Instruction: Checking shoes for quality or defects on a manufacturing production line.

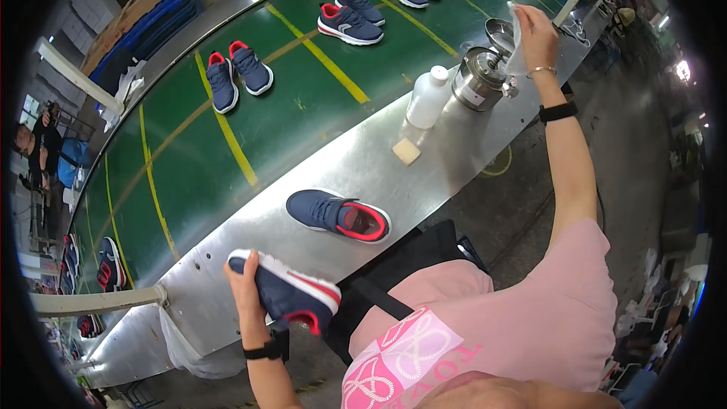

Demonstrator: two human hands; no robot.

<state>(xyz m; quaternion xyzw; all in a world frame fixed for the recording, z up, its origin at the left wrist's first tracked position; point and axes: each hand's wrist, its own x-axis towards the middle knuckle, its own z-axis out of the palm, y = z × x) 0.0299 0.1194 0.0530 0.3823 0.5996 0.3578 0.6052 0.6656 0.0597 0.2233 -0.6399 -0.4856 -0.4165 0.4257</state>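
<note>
My left hand (244, 282) grips a navy sneaker (291, 291) by its toe end, tilted on its side so the white and red sole edge shows. Its mate, another navy sneaker (333, 212) with a red lining, stands on the metal ledge (242, 238) in front of me. At the right, my raised right hand (536, 34) pinches a thin white cloth (518, 49). The cloth hangs beside a steel pot (478, 79) with its round lid (500, 32) tipped up.
A white bottle (429, 98) and a small yellowish sponge block (407, 151) stand on the ledge. Beyond runs a green conveyor belt (303, 106) with yellow lines, carrying several pairs of sneakers (350, 24). A pale post arm (98, 301) crosses the ledge at left. Another person (47, 144) is at far left.
</note>
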